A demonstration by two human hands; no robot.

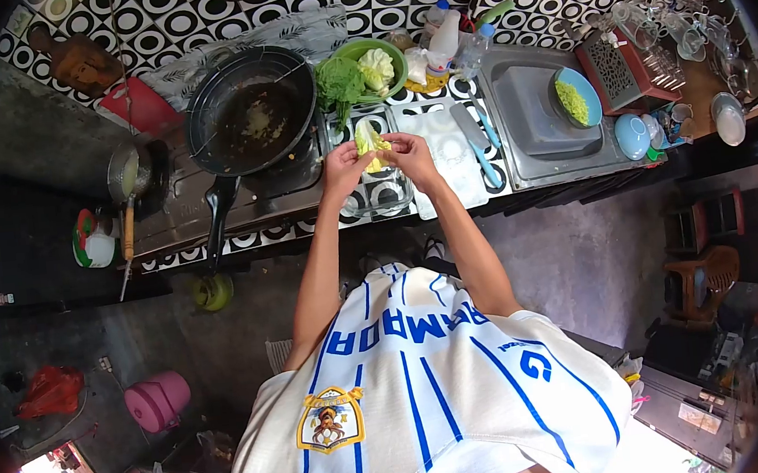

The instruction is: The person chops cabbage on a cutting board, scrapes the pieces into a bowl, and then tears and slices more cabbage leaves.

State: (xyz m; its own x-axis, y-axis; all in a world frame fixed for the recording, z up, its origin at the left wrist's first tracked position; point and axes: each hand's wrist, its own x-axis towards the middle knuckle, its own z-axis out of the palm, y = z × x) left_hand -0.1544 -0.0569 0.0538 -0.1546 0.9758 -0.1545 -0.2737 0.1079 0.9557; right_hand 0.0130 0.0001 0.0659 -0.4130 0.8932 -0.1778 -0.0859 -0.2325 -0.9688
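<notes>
A pale green and yellow leaf is held between both hands over the counter. My left hand pinches its left side, and my right hand pinches the right side. Just below the hands is a clear glass dish at the counter's front edge. Behind them stands a green bowl with a pale leafy head and frilly green leaves. To the right of my right hand lie a white cutting board and a knife with a blue handle.
A large black pan sits on the stove at left, its handle pointing toward me. A small pot is farther left. The sink at right holds a grey basin and a blue bowl of chopped green pieces. Bottles stand behind.
</notes>
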